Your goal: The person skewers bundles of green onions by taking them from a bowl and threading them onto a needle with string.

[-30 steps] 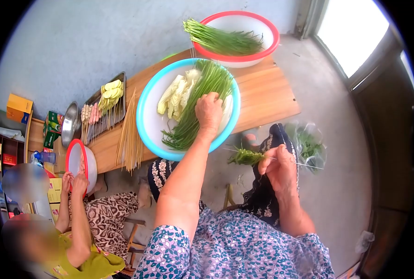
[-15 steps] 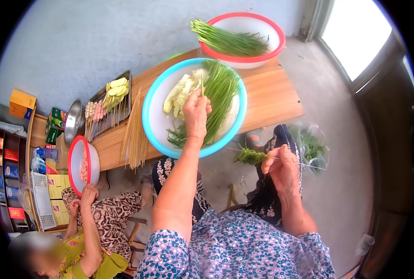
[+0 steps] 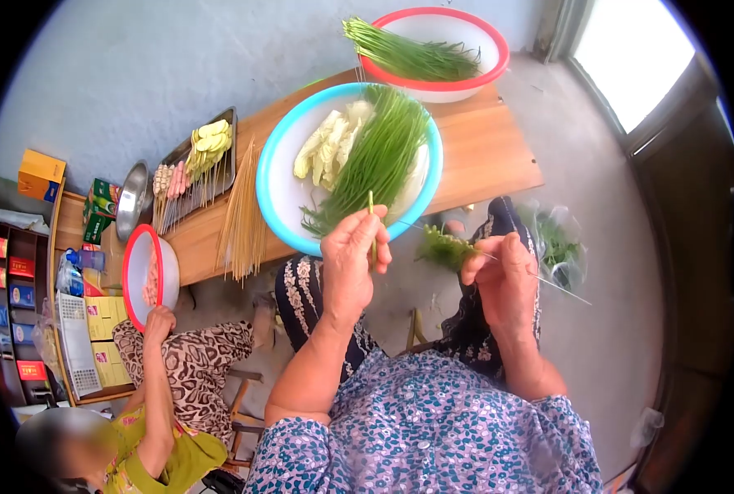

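My left hand [image 3: 353,259] pinches a thin green stalk [image 3: 371,212] just below the front rim of the blue-rimmed basin [image 3: 275,216]. Long green stalks [image 3: 388,152] and pale cabbage leaves [image 3: 327,150] lie in that basin. To the right, my right hand [image 3: 503,276] is closed on a thin skewer [image 3: 563,291], which sticks out to the right of the fingers. Bunched greens [image 3: 445,249] are threaded on the skewer, left of my right fingertips. Both hands are over my lap, apart from each other.
A red-rimmed basin [image 3: 499,62] with green stalks stands at the back of the wooden table [image 3: 499,156]. Bare skewers [image 3: 242,218] and a metal tray [image 3: 233,132] lie further left. A seated co-worker [image 3: 165,412] touches another red-rimmed basin [image 3: 168,276]. A plastic bag [image 3: 563,247] holds greens.
My left hand has come out of the blue-rimmed basin toward my right hand, bringing a green stalk. My right hand has stayed nearly in place. The co-worker's hand has moved to the small basin's rim.
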The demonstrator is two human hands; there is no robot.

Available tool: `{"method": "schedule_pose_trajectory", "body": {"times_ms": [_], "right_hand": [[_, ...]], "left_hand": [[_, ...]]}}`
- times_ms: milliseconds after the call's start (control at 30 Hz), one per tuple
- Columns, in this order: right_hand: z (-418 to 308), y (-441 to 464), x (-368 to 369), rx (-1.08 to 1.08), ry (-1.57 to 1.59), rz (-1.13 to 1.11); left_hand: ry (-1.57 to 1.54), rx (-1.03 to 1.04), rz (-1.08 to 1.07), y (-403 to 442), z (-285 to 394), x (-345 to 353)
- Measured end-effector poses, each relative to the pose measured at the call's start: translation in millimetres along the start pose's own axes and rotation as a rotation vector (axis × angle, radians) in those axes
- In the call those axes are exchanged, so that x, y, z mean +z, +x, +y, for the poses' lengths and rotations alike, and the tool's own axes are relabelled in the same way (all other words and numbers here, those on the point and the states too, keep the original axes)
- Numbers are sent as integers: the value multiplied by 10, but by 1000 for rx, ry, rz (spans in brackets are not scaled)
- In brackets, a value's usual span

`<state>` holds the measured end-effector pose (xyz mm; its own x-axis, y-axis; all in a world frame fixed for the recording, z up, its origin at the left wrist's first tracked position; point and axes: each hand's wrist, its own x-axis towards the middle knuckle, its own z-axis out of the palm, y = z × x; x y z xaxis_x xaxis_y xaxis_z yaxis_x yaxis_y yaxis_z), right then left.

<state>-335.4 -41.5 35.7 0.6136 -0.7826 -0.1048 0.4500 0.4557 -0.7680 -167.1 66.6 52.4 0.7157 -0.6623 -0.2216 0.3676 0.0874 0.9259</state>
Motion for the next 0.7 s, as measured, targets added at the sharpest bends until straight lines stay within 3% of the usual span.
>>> {"method": "schedule_pose_trajectory", "body": {"times_ms": [700], "right_hand": [[13, -87, 39, 0, -41, -6]], "left_hand": [[-102, 2, -47, -310, -64, 109]]}}
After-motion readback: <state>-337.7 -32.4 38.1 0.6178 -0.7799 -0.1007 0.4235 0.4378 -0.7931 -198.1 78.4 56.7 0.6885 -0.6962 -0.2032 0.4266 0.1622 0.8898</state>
